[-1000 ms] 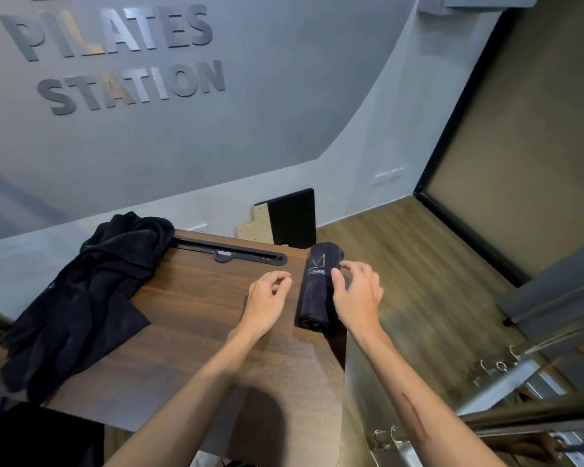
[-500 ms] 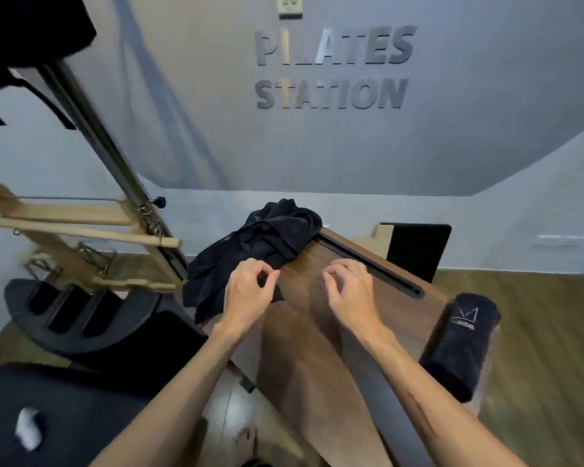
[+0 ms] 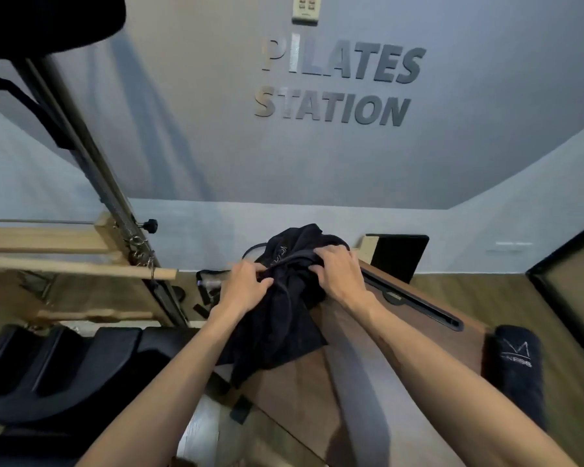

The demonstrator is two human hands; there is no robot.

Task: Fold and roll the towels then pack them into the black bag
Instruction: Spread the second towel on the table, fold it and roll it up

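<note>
Both hands are working one heap of dark cloth at the far left end of the wooden table (image 3: 378, 348). I am seeing my left hand (image 3: 246, 286) curling its fingers into the left side of the crumpled black towel (image 3: 284, 318), gripping a bunch of fabric. My right hand (image 3: 338, 269) is clutching the top of the same towel from the right, fingers bent down into the folds. The towel itself is lying bunched and unfolded, its lower edge draping over the table's left side toward me.

Going left to right: at the far left, wooden bars (image 3: 75, 264) and a slanted metal pole (image 3: 91, 156) are standing over black padded cushions (image 3: 48, 369). Behind my left hand something dark with a strap (image 3: 209, 284) is sitting low beside the table; I cannot tell whether it is the bag, or what it is holding. On the table a long black slot (image 3: 415, 305) is running along the far edge. At the right end a rolled dark towel (image 3: 516, 369) with a pale logo is resting on the table's edge, well apart from my hands. A black panel (image 3: 398, 257) is leaning on the far wall beneath the lettering (image 3: 338, 82).
</note>
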